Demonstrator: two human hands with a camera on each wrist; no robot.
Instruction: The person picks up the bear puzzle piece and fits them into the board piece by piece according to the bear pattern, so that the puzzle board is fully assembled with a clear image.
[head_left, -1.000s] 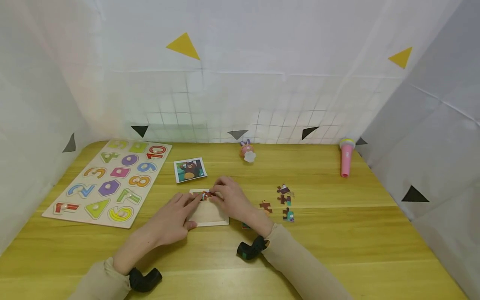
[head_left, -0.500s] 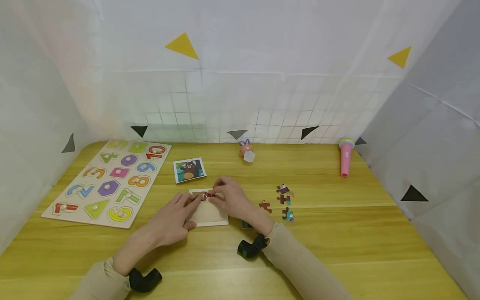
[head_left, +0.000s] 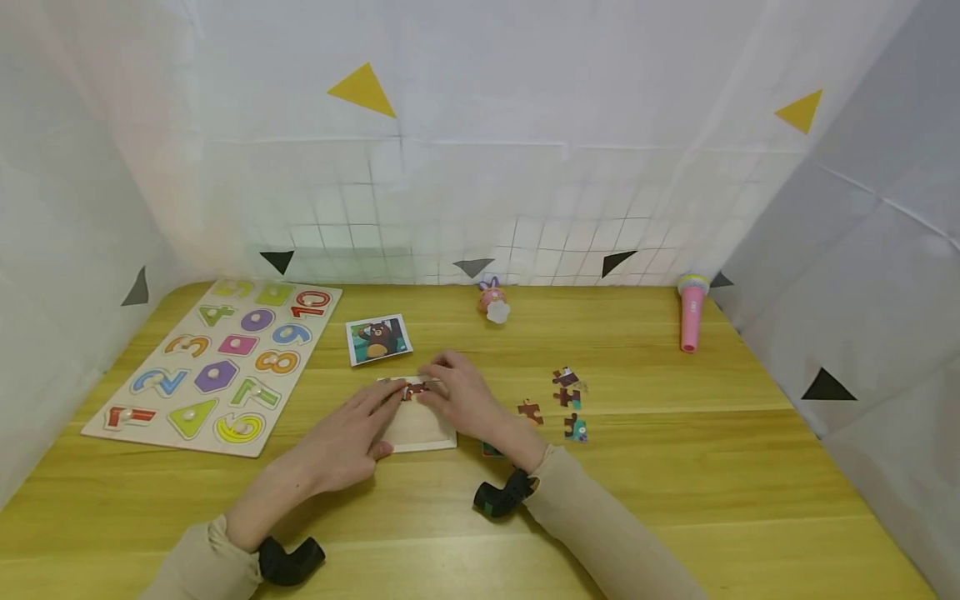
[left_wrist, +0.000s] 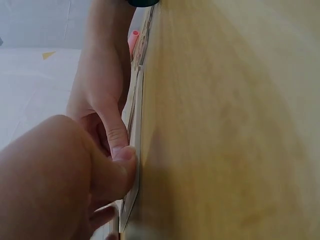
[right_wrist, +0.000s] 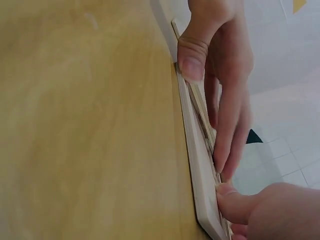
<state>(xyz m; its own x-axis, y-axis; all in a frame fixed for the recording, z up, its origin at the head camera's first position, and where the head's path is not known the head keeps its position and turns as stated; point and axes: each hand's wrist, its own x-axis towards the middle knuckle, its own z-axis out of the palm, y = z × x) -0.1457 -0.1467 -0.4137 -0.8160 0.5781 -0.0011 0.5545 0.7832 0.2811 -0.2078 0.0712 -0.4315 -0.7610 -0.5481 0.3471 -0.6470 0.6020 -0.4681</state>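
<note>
A small wooden puzzle tray (head_left: pixel 420 429) lies on the table between both hands, with bare wood showing in its near part. Colourful jigsaw pieces (head_left: pixel 415 390) sit along its far edge, partly covered by fingers. My left hand (head_left: pixel 341 442) reaches over the tray's left side. Its straight fingers touch the pieces, and its thumb (right_wrist: pixel 192 69) rests at the tray's edge in the right wrist view. From the right, my right hand (head_left: pixel 465 400) pinches a jigsaw piece at the far right corner; its fingers hide most of that piece.
Several loose jigsaw pieces (head_left: pixel 530 412) lie right of the tray, one partly under the right wrist. A bear picture card (head_left: pixel 381 340) is behind it. A number board (head_left: pixel 168 354) lies left; a bunny figure (head_left: pixel 492 302) and pink toy microphone (head_left: pixel 691 321) stand farther back.
My left fingertips have shifted slightly right and away from me, covering the green piece at the tray's far left corner. The right hand has stayed nearly in place.
</note>
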